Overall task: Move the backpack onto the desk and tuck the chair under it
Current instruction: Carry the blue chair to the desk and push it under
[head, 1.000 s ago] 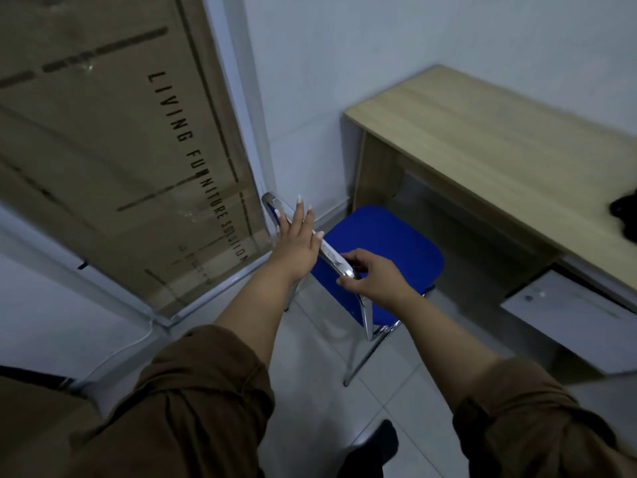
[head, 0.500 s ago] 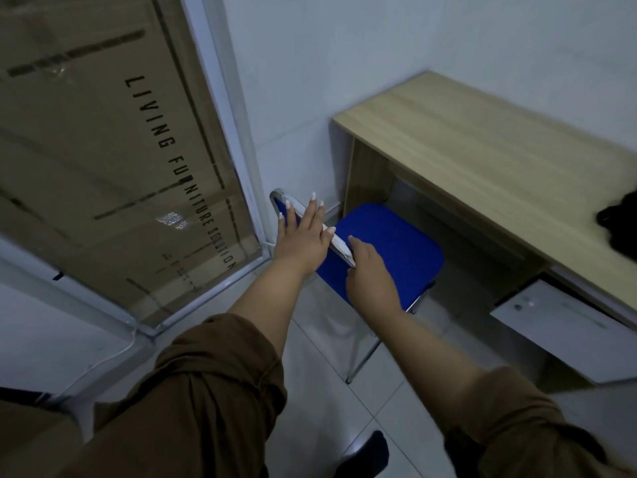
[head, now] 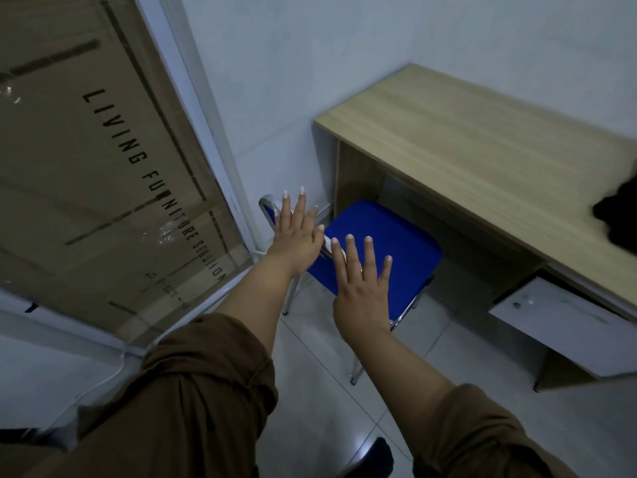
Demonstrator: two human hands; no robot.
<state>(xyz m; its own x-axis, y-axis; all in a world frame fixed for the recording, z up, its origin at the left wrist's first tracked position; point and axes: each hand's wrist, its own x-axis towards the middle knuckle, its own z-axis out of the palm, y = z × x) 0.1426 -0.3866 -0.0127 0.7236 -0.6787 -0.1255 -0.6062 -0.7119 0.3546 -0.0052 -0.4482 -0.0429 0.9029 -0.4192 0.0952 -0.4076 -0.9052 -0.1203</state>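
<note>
Standing partly under the worktop [head: 482, 160], the blue chair [head: 382, 250] has both flat hands at its chrome backrest; left hand [head: 296, 239] and right hand [head: 362, 288] show fingers spread, gripping nothing. Backpack [head: 617, 215] lies on the worktop's right edge.

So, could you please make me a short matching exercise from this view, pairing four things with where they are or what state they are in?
Things:
1. chair
2. backpack
3. left hand
4. cardboard box

Places or states:
A. lies on the desk top at the right edge of the view
B. leans against the wall on the left, printed with black letters
C. blue seat partly under the desk
D. fingers spread flat over the chrome chair back

Pairs: 1-C, 2-A, 3-D, 4-B
</note>
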